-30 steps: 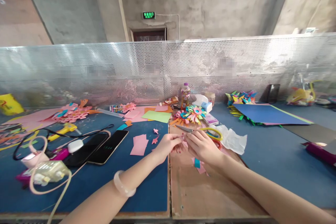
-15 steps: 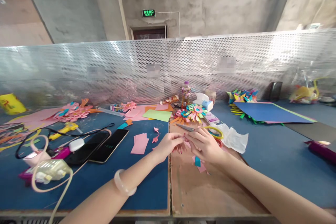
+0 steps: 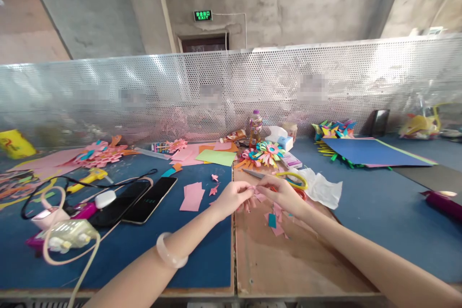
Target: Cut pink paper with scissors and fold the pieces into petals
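Note:
My left hand (image 3: pixel 231 198) and my right hand (image 3: pixel 283 192) meet over the bare wooden strip of the table (image 3: pixel 274 260). Both pinch a small folded pink paper piece (image 3: pixel 257 190) between their fingertips. Just behind the hands lie yellow-handled scissors (image 3: pixel 288 179), blades pointing left. Pink and teal paper scraps (image 3: pixel 273 219) lie under my right wrist. A multicoloured paper flower (image 3: pixel 265 154) sits further back. A pale bangle (image 3: pixel 169 256) circles my left wrist.
Two phones (image 3: pixel 144 199), a white earbud case (image 3: pixel 104 198), a yellow glue gun (image 3: pixel 88 177) and cables lie left on the blue mat. Pink paper rectangles (image 3: pixel 192 197), white tissue (image 3: pixel 321 188), a bottle (image 3: pixel 255 127), blue card sheets (image 3: pixel 371 153) and a perforated metal screen (image 3: pixel 224 91) surround the hands.
My right hand has drawn back from the scissors and turned its fingers to the pink piece. The scraps under it now show. The view has tipped slightly down.

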A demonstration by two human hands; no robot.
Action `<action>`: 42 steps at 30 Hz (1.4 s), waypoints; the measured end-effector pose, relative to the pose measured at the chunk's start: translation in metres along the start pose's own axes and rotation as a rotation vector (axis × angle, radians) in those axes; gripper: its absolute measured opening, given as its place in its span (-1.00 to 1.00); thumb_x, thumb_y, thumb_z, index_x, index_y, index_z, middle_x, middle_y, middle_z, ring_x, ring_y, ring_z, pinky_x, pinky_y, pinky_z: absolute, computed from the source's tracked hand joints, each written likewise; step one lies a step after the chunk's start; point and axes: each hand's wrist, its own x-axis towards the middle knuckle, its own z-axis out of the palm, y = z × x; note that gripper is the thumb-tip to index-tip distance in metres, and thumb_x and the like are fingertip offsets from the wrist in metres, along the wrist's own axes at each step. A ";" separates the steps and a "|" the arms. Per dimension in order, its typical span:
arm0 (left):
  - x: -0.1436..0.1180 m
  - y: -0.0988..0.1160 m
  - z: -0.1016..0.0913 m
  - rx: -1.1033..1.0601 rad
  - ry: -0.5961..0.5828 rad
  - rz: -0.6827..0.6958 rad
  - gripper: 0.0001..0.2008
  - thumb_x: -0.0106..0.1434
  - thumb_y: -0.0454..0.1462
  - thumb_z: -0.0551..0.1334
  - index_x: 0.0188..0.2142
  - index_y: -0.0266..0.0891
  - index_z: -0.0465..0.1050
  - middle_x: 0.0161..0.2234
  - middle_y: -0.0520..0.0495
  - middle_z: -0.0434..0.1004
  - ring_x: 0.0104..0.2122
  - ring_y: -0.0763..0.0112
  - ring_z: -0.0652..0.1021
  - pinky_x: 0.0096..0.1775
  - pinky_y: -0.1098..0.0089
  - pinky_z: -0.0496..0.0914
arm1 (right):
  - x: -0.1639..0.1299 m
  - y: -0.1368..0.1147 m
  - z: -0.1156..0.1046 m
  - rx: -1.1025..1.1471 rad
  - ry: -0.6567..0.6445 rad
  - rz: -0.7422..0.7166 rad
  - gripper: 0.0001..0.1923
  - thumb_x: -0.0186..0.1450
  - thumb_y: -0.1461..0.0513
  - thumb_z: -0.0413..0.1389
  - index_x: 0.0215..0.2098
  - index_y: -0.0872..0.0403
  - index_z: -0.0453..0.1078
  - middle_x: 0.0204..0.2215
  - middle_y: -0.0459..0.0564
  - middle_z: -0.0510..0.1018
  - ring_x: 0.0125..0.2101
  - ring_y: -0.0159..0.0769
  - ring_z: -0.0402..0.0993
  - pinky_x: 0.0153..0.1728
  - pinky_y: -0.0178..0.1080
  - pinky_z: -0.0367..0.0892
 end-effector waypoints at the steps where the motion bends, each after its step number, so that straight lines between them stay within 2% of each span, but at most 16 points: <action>1: 0.000 0.000 0.000 0.010 0.000 0.005 -0.69 0.16 -0.06 0.10 -0.40 -0.29 0.39 -0.54 -0.06 0.51 -0.66 0.50 0.39 -0.64 0.51 0.10 | 0.000 0.001 0.000 0.010 -0.001 0.006 -0.74 0.18 0.08 0.06 -0.42 0.11 0.43 -0.46 -0.04 0.47 -0.41 -0.33 0.39 -0.38 -0.27 0.29; 9: 0.001 -0.001 -0.001 0.028 0.016 -0.016 -0.69 0.16 -0.07 0.11 -0.42 -0.30 0.37 -0.54 -0.07 0.50 -0.65 0.51 0.40 -0.65 0.54 0.14 | 0.001 0.007 -0.002 -0.023 -0.020 -0.015 -0.74 0.19 0.10 0.04 -0.44 0.10 0.44 -0.46 -0.04 0.49 -0.43 -0.34 0.37 -0.38 -0.26 0.29; 20: 0.001 -0.003 -0.001 0.060 0.013 0.019 -0.72 0.16 -0.11 0.12 -0.42 -0.31 0.39 -0.56 -0.06 0.50 -0.64 0.50 0.41 -0.65 0.55 0.14 | 0.002 0.008 -0.002 0.126 -0.079 0.074 -0.80 0.18 0.15 0.05 -0.44 0.11 0.42 -0.49 -0.07 0.49 -0.43 -0.35 0.39 -0.36 -0.30 0.28; 31: 0.000 -0.001 0.005 0.105 -0.052 0.022 -0.76 0.15 -0.17 0.14 -0.38 -0.33 0.43 -0.59 -0.06 0.50 -0.63 0.49 0.43 -0.56 0.52 0.26 | 0.006 0.015 -0.010 0.210 -0.227 0.084 -0.75 0.11 0.09 0.15 -0.41 0.14 0.43 -0.46 -0.04 0.50 -0.42 -0.35 0.38 -0.36 -0.31 0.24; 42: 0.003 -0.008 0.002 0.099 -0.032 -0.011 -0.74 0.13 -0.16 0.15 -0.38 -0.34 0.45 -0.60 -0.06 0.50 -0.64 0.49 0.43 -0.55 0.51 0.26 | 0.004 0.027 0.001 0.114 -0.174 0.082 -0.71 0.17 0.03 0.07 -0.39 0.11 0.36 -0.46 -0.06 0.48 -0.41 -0.33 0.38 -0.36 -0.28 0.25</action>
